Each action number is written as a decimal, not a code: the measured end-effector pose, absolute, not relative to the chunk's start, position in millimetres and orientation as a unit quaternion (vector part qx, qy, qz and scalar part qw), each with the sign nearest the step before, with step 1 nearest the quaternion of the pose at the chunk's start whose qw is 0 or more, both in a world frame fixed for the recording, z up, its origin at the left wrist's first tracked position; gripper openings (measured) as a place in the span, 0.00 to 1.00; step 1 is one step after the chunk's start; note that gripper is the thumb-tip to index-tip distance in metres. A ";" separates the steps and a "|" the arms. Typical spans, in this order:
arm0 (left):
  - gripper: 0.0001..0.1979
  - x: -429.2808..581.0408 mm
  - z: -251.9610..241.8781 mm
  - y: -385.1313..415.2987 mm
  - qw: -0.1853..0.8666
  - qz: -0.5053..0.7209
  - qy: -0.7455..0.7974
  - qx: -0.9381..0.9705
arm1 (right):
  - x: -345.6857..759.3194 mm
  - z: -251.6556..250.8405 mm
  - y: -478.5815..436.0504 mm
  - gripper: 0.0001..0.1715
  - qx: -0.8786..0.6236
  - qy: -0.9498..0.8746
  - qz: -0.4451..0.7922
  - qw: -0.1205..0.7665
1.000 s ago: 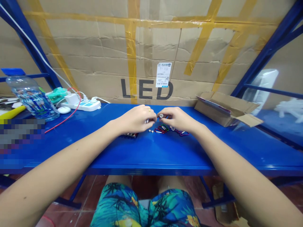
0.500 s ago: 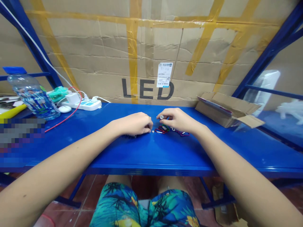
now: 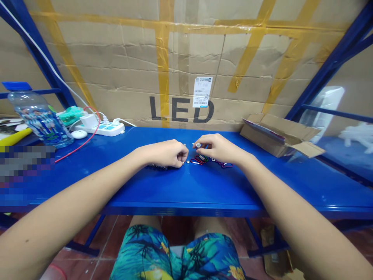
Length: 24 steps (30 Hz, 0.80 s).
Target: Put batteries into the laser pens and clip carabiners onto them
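Observation:
My left hand (image 3: 170, 153) is closed, its curled fingertips down at the table; a tiny shiny piece (image 3: 183, 163) shows at them, and what they hold is hidden. A second small silvery round piece (image 3: 188, 162) lies just right of it. In my right hand (image 3: 214, 146), thumb and fingers pinch a small round piece with a silver rim and grey face (image 3: 198, 146), raised over the table. Beneath that hand lie several coloured carabiners, among them a red one (image 3: 196, 161) and a purple one (image 3: 227, 165). Small dark metallic items (image 3: 159, 167) show partly under my left hand.
On the left of the blue table (image 3: 186, 190) stand a water bottle (image 3: 43, 120) and a white power strip (image 3: 106, 129) with a red cable. An open cardboard box (image 3: 279, 134) sits at the right. A large taped carton (image 3: 122, 70) rises behind.
My left hand's fingers have curled in a little, and a tiny shiny piece shows at their tips. My right hand has barely moved and keeps the round piece.

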<state>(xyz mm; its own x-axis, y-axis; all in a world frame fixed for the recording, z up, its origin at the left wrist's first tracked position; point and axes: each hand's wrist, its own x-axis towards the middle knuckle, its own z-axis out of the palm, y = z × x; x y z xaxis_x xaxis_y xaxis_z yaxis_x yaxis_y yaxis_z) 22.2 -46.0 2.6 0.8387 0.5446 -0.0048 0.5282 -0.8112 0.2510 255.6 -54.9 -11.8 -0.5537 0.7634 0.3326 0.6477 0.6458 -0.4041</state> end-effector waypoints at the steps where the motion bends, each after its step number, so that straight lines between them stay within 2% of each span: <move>1: 0.05 22.3 2.8 -46.6 0.125 0.032 0.282 0.950 | 255.7 -11.5 -55.0 0.10 -0.405 -0.873 0.118 0.244; 6: 0.05 23.9 4.9 -49.1 0.119 0.060 0.272 0.953 | 256.9 -10.6 -55.2 0.10 -0.408 -0.872 0.119 0.243; 15: 0.04 30.3 2.7 -48.8 0.105 0.297 0.268 0.910 | 250.1 -7.1 -62.5 0.07 -0.403 -0.879 0.118 0.226; 24: 0.06 37.4 -5.4 -50.8 0.034 0.310 0.255 0.915 | 246.1 -7.4 -64.4 0.09 -0.391 -0.884 0.126 0.224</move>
